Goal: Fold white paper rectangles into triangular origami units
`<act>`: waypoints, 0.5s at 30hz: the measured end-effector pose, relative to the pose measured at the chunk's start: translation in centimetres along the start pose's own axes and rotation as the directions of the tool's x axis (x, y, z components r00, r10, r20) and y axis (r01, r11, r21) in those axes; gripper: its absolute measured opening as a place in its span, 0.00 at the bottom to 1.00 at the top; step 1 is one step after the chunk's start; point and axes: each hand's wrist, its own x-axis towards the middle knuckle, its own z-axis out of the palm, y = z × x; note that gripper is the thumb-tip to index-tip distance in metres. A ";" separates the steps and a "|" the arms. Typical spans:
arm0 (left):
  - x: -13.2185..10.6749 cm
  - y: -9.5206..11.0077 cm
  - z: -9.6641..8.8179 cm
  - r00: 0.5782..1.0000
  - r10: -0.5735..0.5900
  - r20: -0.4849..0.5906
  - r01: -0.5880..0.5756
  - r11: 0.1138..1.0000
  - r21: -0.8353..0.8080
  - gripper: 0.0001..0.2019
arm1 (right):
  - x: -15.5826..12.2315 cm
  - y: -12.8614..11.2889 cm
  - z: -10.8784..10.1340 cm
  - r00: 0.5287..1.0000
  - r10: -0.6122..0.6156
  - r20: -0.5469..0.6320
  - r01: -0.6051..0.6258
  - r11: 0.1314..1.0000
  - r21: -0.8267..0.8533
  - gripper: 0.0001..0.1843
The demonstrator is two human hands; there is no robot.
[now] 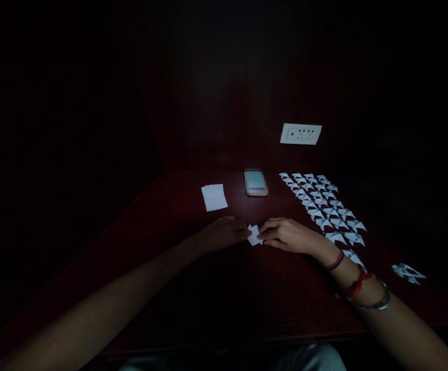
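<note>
A small folded piece of white paper (255,235) is between my two hands, low over the dark red table (193,288). My left hand (226,233) pinches its left edge, the fingers pressed together. On the opposite side, my right hand (286,234) grips the right edge between thumb and fingers. Beyond my left hand lies a short stack of square white paper sheets (214,198). To the right of my right hand, several folded white paper figures (319,201) stand in rows.
A blurred phone-like object (256,182) lies at the table's back, beside the paper stack. A white wall socket (300,134) is on the dark panel behind. Near the right edge sits a small bunch of folded paper pieces (407,273). The surroundings are very dark.
</note>
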 end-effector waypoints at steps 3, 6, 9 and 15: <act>0.2 0.2 -0.5 1.000 0.025 0.019 -0.026 0.998 0.049 0.09 | 0.1 -0.2 0.1 1.000 0.009 -0.010 -0.009 1.000 -0.014 0.11; 0.2 0.3 -0.5 0.999 0.033 0.011 -0.034 0.997 0.076 0.09 | 0.2 -0.3 0.1 0.999 0.015 -0.032 -0.016 1.000 -0.025 0.12; 0.2 0.4 -0.4 1.000 -0.014 -0.019 0.015 0.998 0.056 0.10 | 0.2 -0.2 0.2 0.999 0.012 -0.039 -0.013 1.000 -0.025 0.14; -0.2 0.3 0.0 0.995 -0.054 -0.085 0.052 0.998 -0.031 0.11 | 0.2 -0.1 0.3 0.999 0.007 -0.050 -0.007 1.000 -0.011 0.16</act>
